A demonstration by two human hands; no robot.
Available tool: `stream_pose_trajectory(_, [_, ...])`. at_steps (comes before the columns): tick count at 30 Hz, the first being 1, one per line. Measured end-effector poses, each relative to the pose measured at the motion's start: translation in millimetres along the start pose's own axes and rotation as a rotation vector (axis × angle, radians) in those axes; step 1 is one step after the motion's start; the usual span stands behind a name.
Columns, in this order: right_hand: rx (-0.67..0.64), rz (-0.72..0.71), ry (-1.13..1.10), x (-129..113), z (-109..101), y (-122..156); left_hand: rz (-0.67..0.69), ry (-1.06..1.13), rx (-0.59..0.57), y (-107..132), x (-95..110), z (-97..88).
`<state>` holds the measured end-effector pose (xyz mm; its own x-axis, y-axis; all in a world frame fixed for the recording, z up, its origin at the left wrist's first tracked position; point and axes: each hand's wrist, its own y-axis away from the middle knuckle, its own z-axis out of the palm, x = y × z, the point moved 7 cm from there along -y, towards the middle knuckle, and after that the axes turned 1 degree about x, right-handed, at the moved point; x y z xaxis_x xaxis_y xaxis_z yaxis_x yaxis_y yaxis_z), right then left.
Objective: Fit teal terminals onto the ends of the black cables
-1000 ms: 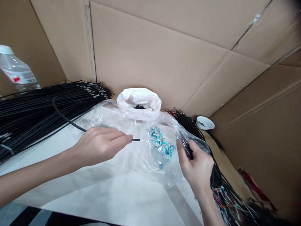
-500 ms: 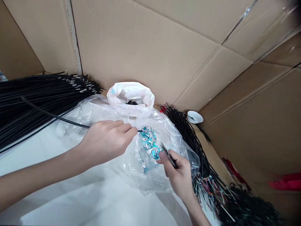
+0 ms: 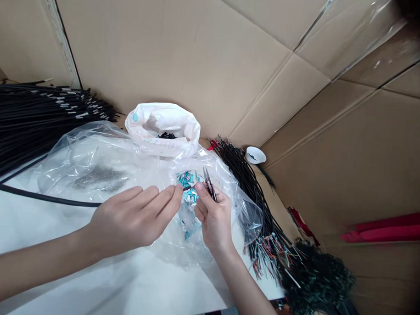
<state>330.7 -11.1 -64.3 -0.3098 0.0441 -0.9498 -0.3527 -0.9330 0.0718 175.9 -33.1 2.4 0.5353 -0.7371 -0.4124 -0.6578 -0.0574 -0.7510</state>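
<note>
I see my left hand (image 3: 135,217) pinching the black cable (image 3: 39,196) at its tip. My right hand (image 3: 213,217), touching it, grips probable tweezers (image 3: 208,187). The teal print on the white bag (image 3: 163,128) is unreadable.

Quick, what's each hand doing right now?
Left hand: closed, pinching the black cable near its tip.
Right hand: closed, holding a thin dark tool.

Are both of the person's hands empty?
No, the left hand pinches a black cable and the right hand holds a thin dark tool.
</note>
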Motion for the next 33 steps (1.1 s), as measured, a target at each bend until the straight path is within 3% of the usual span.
stream_pose_trajectory(3, [0.009,0.037,-0.035,5,-2,1,-0.043,0.074,-0.048,5,3,3.4])
stream_pose_trajectory(6, [0.027,0.008,-0.057,2,-6,1,-0.120,0.217,-0.195,1,-3,6.8])
stream_pose_trajectory(13, [-0.008,-0.076,-0.076,-7,-6,3,-0.516,0.893,-0.475,-1,-29,19.6])
stream_pose_trajectory(18, [-0.016,-0.075,-0.133,-7,-4,2,-0.675,1.121,-0.516,6,-30,28.2])
stream_pose_trajectory(25, [0.021,-0.128,-0.095,-6,-7,1,-0.751,1.214,-0.532,11,-26,31.8])
stream_pose_trajectory(31, [0.066,-0.168,-0.093,-9,-13,-3,-0.823,1.160,-0.792,18,-13,37.4])
stream_pose_trajectory(33, [0.080,-0.167,-0.095,-10,-15,-2,-0.836,1.140,-0.764,17,-15,37.5])
